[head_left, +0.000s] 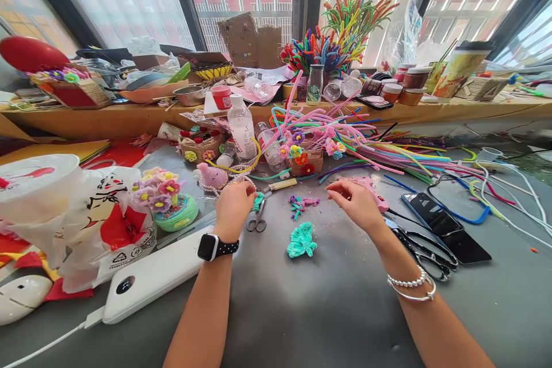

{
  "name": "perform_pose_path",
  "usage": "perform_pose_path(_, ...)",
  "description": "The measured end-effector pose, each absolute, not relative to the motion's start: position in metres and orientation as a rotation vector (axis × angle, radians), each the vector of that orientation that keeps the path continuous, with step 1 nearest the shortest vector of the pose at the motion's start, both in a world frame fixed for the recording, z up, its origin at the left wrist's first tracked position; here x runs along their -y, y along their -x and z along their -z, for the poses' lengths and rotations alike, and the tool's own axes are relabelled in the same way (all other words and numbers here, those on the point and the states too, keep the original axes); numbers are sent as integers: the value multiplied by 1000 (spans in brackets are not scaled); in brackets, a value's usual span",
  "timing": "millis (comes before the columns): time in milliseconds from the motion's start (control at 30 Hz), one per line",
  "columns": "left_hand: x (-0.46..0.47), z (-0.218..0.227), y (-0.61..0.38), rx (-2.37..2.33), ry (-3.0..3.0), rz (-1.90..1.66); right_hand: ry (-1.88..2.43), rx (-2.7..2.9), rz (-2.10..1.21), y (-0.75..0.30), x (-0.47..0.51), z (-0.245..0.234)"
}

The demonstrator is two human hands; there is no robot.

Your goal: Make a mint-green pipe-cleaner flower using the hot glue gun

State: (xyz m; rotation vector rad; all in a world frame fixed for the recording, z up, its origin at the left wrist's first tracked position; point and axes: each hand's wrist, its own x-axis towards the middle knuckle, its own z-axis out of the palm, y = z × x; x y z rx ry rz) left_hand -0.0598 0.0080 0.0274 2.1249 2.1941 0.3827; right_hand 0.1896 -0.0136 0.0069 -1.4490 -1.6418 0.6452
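Observation:
My left hand (pixel 235 207), with a black watch on the wrist, has its fingers bent together. A small teal fuzzy piece (pixel 258 202) shows right beside the fingertips; whether they grip it is hidden. Small scissors (pixel 257 219) lie just below that piece. My right hand (pixel 357 202) hovers with thumb and fingers slightly apart and nothing visible between them. Behind it is a pink glue gun (pixel 376 192), partly covered by the hand. Between my hands lie a teal fuzzy butterfly-like shape (pixel 302 240) and a small purple, pink and teal twisted piece (pixel 302 204).
A white power bank (pixel 150 279) and a flower-topped green cake-like craft (pixel 176 213) are at left. Large black scissors (pixel 425 253) and a phone (pixel 444 227) lie right. Pipe cleaners (pixel 371 149), a bottle (pixel 241 126) and a wooden-handled tool (pixel 282 184) are behind.

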Motion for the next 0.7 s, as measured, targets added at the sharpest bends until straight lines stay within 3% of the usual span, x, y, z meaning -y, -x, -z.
perform_pose_path(200, -7, -21, 55, -2203, -2058, -248, 1536, 1512, -612, -212, 11, -11)
perform_pose_path(367, -5, -27, 52, -2150, -2025, -530, 1521, 1539, -576, -207, 13, -12)
perform_pose_path(500, 2, -34, 42, -1609, -1974, -780, 1362, 1682, -708, -187, 19, -14)
perform_pose_path(700, 13, -31, 17, -1085, -1908, -723, 1134, 1875, -889, -166, 26, -12)
